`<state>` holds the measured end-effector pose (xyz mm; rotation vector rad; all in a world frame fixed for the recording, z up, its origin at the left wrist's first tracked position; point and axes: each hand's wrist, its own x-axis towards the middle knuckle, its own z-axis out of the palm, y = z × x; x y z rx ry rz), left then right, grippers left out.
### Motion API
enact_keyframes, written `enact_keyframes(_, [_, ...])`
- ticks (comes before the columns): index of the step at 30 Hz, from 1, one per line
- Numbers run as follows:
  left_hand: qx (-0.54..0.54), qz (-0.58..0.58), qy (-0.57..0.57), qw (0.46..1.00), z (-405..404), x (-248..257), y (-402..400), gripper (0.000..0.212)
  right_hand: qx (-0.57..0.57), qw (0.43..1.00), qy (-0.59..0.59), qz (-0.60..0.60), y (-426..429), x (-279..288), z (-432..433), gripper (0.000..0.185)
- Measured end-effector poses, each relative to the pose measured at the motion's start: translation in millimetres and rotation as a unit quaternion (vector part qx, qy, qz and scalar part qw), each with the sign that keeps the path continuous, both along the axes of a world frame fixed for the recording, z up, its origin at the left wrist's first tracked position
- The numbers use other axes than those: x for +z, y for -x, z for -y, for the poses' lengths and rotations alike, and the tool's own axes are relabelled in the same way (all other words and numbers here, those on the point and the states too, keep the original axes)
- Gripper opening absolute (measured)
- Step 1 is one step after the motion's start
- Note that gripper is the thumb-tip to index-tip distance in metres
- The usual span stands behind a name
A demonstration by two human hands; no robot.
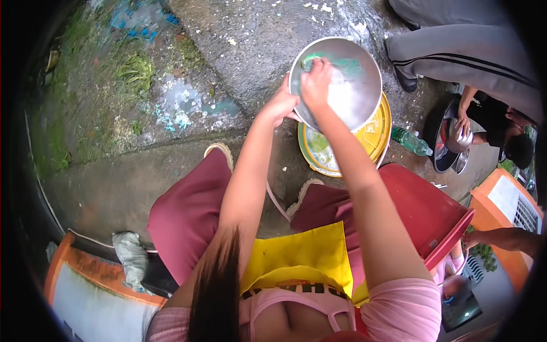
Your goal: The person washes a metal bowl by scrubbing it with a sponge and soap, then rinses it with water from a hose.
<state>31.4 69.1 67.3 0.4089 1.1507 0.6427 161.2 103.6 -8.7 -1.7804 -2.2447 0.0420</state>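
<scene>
A round metal bowl (348,98), wet inside with a greenish smear, is held up over a yellow-rimmed bucket (304,149). My left hand (280,102) grips the bowl's left rim, thumb at the edge. Inside the bowl my right hand (316,81) presses a green scrubbing pad (308,62) against the upper left of its surface. A yellow lid (376,137) lies at the bucket's top, partly covered by the bowl, and whitish suds with something pale green show beside it.
A green plastic bottle (410,141) lies right of the bucket. Another person's hand (462,124) holds a metal bowl (457,137) over a black basin (442,158). A red plastic container (419,205) stands at my right. A person in grey trousers (461,55) stands on the wet concrete.
</scene>
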Motion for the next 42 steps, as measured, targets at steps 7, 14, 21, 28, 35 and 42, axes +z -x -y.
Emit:
enact_keyframes(7, [0.076, -0.105, 0.009, 0.992, 11, 48, 103, 0.065, 0.221, 0.913, 0.318, -0.126, 56, 81, 35, 0.031])
enact_keyframes(14, [-0.036, -0.128, 0.061, 0.989, 29, 166, 128, 0.065, 0.325, 0.925, 0.116, 0.158, 63, 156, -10, 0.028])
enact_keyframes(21, [0.014, -0.272, 0.027, 0.962, 27, 229, 206, 0.041, 0.231, 0.866, 0.322, -0.304, 187, 254, 75, 0.030])
enact_keyframes(28, [-0.091, -0.238, -0.003, 0.967, 29, 309, 251, 0.045, 0.353, 0.909, 0.124, 0.184, 145, 326, 4, 0.054])
enact_keyframes(35, [-0.039, -0.202, -0.024, 0.978, 6, 320, 265, 0.052, 0.214, 0.888, 0.322, -0.251, 248, 341, 43, 0.056])
enact_keyframes(42, [-0.051, -0.231, -0.014, 0.972, 7, 344, 320, 0.054, 0.298, 0.911, 0.139, 0.249, 223, 374, -1, 0.052])
